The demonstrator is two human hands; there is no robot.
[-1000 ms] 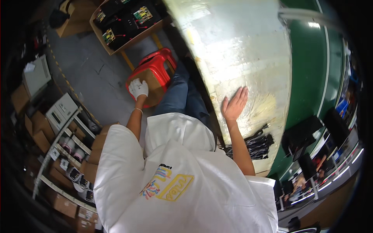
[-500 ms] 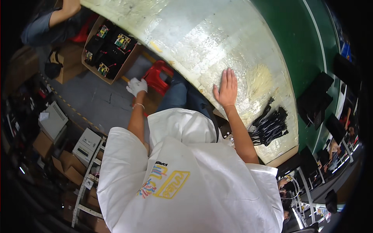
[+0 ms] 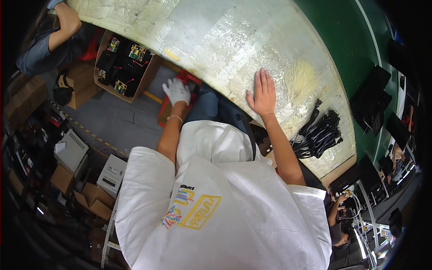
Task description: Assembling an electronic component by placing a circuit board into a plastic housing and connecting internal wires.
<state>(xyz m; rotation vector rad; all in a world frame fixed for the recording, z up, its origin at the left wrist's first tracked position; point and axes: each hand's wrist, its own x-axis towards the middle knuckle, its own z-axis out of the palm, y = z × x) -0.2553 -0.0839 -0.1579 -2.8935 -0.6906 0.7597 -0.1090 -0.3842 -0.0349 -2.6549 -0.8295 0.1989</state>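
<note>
My right hand (image 3: 263, 95), bare, lies flat on the plastic-covered tabletop (image 3: 211, 42), its fingers stretched out and nothing in it. Just right of it is a bundle of thin cream-coloured ties or strands (image 3: 300, 81). Nearer to my right forearm lies a heap of black cables (image 3: 318, 135) with plugs. My left hand (image 3: 178, 93) wears a white glove and hangs below the table's edge, fingers apart and holding nothing that I can see. It is over or beside a red plastic stool (image 3: 165, 112), close to my thigh; whether it touches the stool I cannot tell.
A cardboard box (image 3: 153, 74) of black units with circuit boards stands on the floor at the left. Another person's arm (image 3: 65, 29) reaches to the table at the far left. Open cartons (image 3: 95, 200) and light-grey machines (image 3: 112, 174) stand behind. A green surface (image 3: 335, 27) runs beyond the table.
My gloved left hand has moved forward and right, toward the table edge, and its fingers have spread. My right hand stays flat on the table. The other person's arm has shifted left.
</note>
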